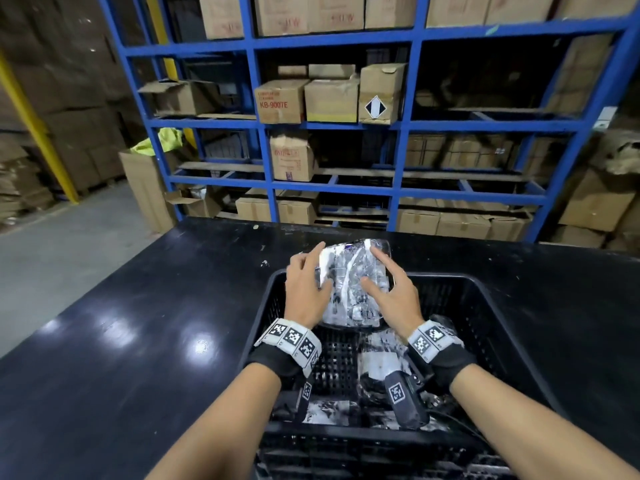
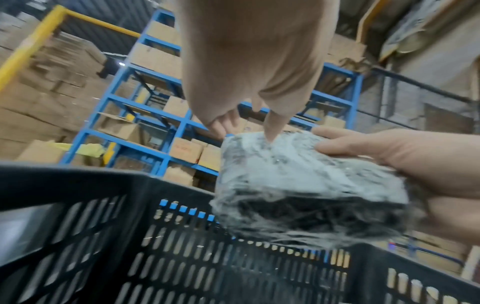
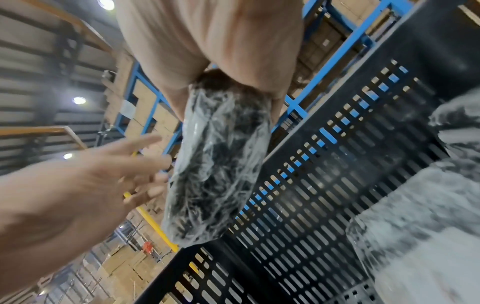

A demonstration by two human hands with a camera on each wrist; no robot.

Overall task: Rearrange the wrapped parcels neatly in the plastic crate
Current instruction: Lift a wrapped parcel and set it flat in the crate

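A wrapped parcel (image 1: 349, 292), dark contents under cloudy plastic film, hangs over the far end of the black slotted plastic crate (image 1: 485, 285). My right hand (image 1: 381, 271) grips its right side, thumb on top and fingers underneath, as the left wrist view shows (image 2: 389, 160). My left hand (image 1: 311, 271) lies against the parcel's left edge with straight, spread fingers (image 3: 140, 162). Seen from the left wrist, one fingertip (image 2: 271, 133) touches the parcel (image 2: 298, 185). More wrapped parcels (image 1: 381, 362) lie loosely on the crate floor beneath my wrists, and others (image 3: 415, 216) show in the right wrist view.
The crate stands on a glossy black table (image 1: 138, 323). Behind the table rises a blue steel rack (image 1: 332, 126) stacked with cardboard boxes. Grey floor (image 1: 69, 237) and more boxes lie to the left. The crate's slotted walls (image 2: 182, 267) surround the parcels.
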